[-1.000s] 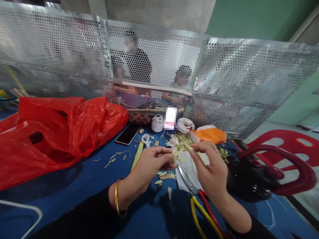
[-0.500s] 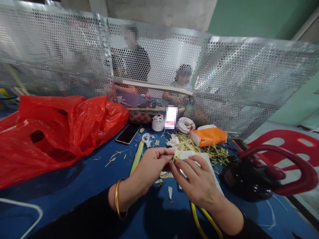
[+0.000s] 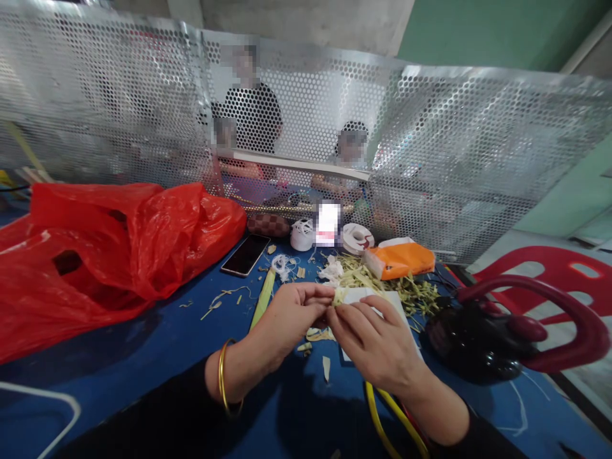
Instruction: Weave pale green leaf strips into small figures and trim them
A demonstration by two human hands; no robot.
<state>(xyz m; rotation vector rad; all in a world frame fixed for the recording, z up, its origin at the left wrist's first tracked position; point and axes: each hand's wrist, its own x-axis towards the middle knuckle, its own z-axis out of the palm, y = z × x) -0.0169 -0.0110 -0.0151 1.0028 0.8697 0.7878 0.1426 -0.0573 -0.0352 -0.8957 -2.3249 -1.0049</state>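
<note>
My left hand (image 3: 291,319) and my right hand (image 3: 375,338) meet over the middle of the blue table, fingertips pinched together. Between them is a small pale yellow-green piece of plant leaf or husk (image 3: 339,296), mostly covered by my fingers. A white sheet (image 3: 396,306) lies under and behind my right hand. Left of my left hand rests a long green leaf strip (image 3: 264,298). Loose pale scraps (image 3: 326,368) are scattered below my hands, and a heap of shredded green strips (image 3: 406,290) spreads behind the right one.
A red plastic bag (image 3: 119,248) covers the left side, beside a phone (image 3: 245,255). At the back stand a white string ball (image 3: 302,236), a ribbon spool (image 3: 357,238) and an orange packet (image 3: 400,258). A dark kettle (image 3: 478,341) stands right. People sit behind a perforated metal screen (image 3: 296,108).
My right fingers have closed in slightly on the pale piece. Otherwise my hands stay nearly in place. Behind the screen, a seated person has shifted right.
</note>
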